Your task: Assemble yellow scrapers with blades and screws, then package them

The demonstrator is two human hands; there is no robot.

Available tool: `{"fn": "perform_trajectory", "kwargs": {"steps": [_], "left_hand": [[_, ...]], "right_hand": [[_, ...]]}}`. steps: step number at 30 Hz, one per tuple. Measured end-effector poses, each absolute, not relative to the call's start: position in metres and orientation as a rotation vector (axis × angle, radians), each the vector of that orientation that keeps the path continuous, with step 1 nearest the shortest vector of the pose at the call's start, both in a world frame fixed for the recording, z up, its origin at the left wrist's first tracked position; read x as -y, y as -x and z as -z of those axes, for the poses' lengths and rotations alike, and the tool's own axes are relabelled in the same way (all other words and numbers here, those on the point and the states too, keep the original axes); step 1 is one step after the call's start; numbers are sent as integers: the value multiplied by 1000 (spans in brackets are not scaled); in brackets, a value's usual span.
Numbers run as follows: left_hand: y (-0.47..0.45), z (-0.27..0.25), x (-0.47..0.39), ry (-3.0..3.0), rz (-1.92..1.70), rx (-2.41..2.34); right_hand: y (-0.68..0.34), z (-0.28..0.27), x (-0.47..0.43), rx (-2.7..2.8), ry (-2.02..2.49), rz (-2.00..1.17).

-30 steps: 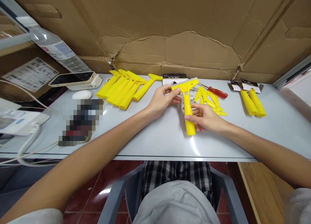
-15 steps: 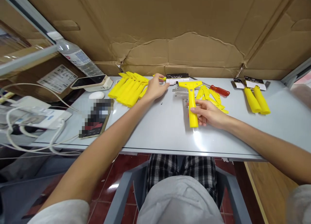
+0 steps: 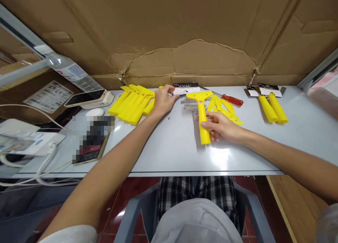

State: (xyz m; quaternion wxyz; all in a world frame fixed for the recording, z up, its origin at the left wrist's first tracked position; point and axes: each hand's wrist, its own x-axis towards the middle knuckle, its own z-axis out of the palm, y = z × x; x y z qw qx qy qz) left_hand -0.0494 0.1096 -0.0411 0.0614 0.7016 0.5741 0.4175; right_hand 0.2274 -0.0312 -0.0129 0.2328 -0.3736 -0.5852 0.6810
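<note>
Yellow, only one, T-shaped: holding this scraper (image 3: 203,127) over the middle of the desk (image 3: 163,151) with right hand (image 3: 224,126), thumb and fingers closed around its lower part. From it, at ten o'clock, having left hand (image 3: 163,101) with fingers partly bent beside one printed card (image 3: 188,90); not possible to say if gripping. At nine, seeing at least five bare handles (image 3: 133,106); at two, one red screwdriver (image 3: 232,100); at three, two carded handles (image 3: 277,107).

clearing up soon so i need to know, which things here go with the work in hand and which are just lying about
Likely part of the work:
- yellow handle in the right hand
- row of handles
- yellow plates
- screwdriver
- card by the left hand

Seemingly just lying about:
- bottle
- phones
- white cables
</note>
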Motion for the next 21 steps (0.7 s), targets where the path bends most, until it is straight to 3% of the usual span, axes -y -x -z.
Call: {"fn": "perform_trajectory", "kwargs": {"steps": [21], "left_hand": [[39, 36, -106, -1463, -1525, -1308]], "right_hand": [[-230, 14, 30, 1596, 1034, -1902]]}}
